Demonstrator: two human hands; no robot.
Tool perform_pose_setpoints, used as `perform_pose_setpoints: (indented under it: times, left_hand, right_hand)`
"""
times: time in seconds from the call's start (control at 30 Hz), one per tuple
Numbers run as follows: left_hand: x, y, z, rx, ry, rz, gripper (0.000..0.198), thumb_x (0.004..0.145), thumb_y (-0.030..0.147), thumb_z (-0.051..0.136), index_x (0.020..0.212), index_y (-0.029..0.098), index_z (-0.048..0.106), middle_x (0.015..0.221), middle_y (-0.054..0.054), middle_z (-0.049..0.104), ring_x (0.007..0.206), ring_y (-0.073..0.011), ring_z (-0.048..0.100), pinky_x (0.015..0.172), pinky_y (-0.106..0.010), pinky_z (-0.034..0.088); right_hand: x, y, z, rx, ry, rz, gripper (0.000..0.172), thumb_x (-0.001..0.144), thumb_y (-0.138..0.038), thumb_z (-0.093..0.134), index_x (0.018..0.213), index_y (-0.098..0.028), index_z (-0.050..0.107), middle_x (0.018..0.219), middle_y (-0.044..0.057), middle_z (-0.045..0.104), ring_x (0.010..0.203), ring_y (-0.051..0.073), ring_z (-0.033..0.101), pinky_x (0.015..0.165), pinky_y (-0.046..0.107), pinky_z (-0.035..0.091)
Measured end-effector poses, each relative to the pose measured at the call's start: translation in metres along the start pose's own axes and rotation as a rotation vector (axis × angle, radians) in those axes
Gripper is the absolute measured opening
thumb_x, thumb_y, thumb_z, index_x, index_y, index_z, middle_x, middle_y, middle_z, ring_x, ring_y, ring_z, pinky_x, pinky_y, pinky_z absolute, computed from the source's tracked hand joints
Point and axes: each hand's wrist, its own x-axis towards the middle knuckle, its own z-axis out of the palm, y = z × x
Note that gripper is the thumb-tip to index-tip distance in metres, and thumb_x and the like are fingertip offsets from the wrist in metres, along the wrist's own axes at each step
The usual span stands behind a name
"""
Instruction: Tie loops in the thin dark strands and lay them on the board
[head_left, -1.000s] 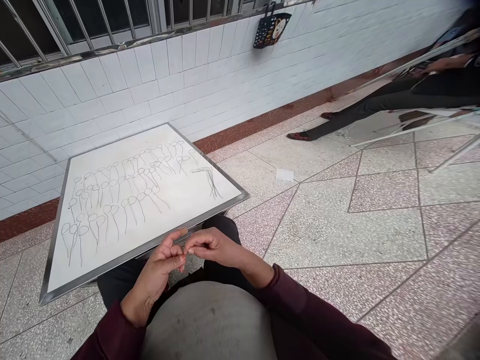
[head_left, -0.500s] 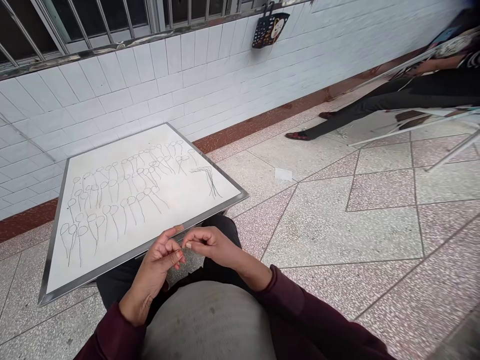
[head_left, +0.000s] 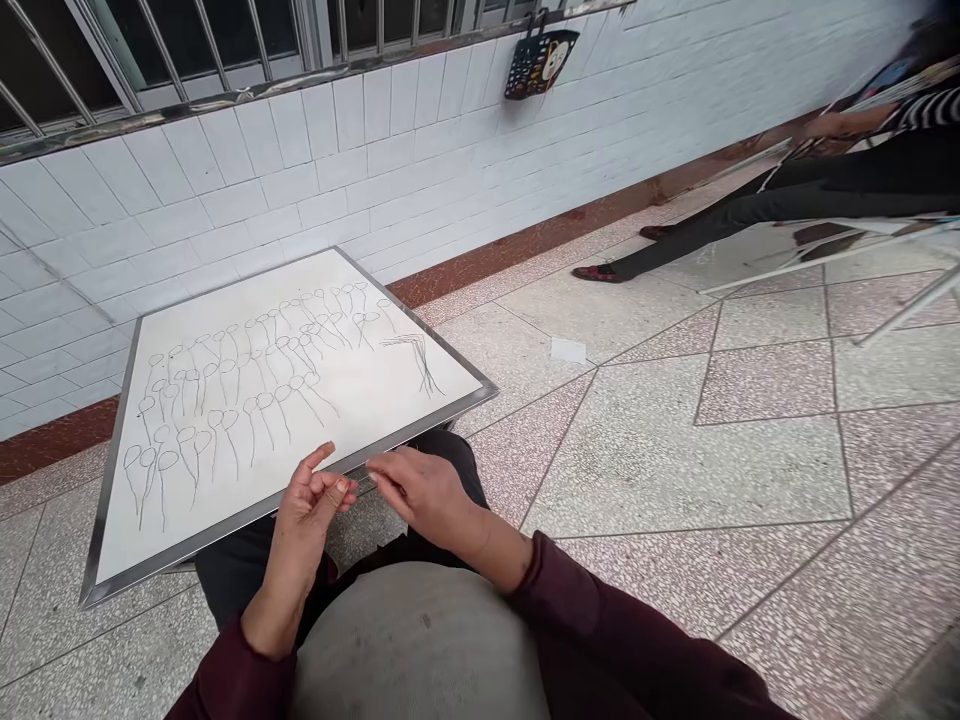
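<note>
My left hand point(head_left: 304, 520) is in front of my lap, thumb and fingers pinched together with the index finger raised. Just to its right is my right hand point(head_left: 431, 500), its thumb and fingertips also closed. A very thin wire, hardly visible, seems to run across the small gap between them. Beyond my hands lies a white board point(head_left: 225, 510) with a grey metal rim. Rows of thin dark wires with round loops point(head_left: 202, 440) and long tails are spread over it. At the board's right side is a small bundle of bent wires point(head_left: 421, 360) without visible loops.
The board's near edge is over my knees. A white tiled wall point(head_left: 300, 190) stands behind it, with a dark bag point(head_left: 536, 68) hanging from the window ledge. A white paper point(head_left: 568, 350) lies on the floor. Another person's legs point(head_left: 720, 225) stretch in at the right.
My hands have moved apart, opening a small gap. The left hand shifted left and the right hand turned slightly. The loops on the board look unchanged; the other person's arm moved.
</note>
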Motion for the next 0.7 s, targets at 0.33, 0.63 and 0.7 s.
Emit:
perform_pose_setpoints:
  times: [0.33, 0.63, 0.7]
  left_hand:
    - [-0.0013, -0.0052, 0.0122, -0.231, 0.018, -0.025, 0.059, 0.073, 0.028, 0.078, 0.126, 0.018, 0.055, 0.076, 0.000, 0.068, 0.075, -0.0130, 0.060, 0.078, -0.027, 0.046]
    - [-0.0095, 0.0008, 0.0101, -0.130, 0.082, 0.112, 0.058, 0.078, 0.028, 0.074, 0.131, 0.022, 0.051, 0.073, 0.004, 0.063, 0.068, -0.0097, 0.056, 0.078, -0.026, 0.048]
    - [-0.0100, 0.0001, 0.0090, -0.119, 0.091, 0.139, 0.061, 0.079, 0.029, 0.073, 0.134, 0.023, 0.048, 0.076, 0.003, 0.064, 0.068, -0.0104, 0.057, 0.077, -0.028, 0.049]
  right_hand:
    - [-0.0011, -0.0097, 0.0080, -0.009, -0.132, -0.304, 0.017, 0.092, -0.009, 0.037, 0.100, -0.017, 0.050, 0.076, 0.004, 0.058, 0.067, 0.017, 0.050, 0.063, 0.029, 0.044]
    - [-0.0054, -0.0071, 0.0072, 0.073, -0.152, -0.176, 0.011, 0.099, -0.026, 0.046, 0.103, -0.017, 0.051, 0.085, 0.006, 0.061, 0.081, 0.020, 0.055, 0.078, 0.036, 0.048]
    - [-0.0048, -0.0066, 0.0067, 0.089, -0.153, -0.176, 0.012, 0.098, -0.027, 0.049, 0.103, -0.017, 0.052, 0.085, 0.006, 0.061, 0.080, 0.019, 0.054, 0.077, 0.035, 0.047]
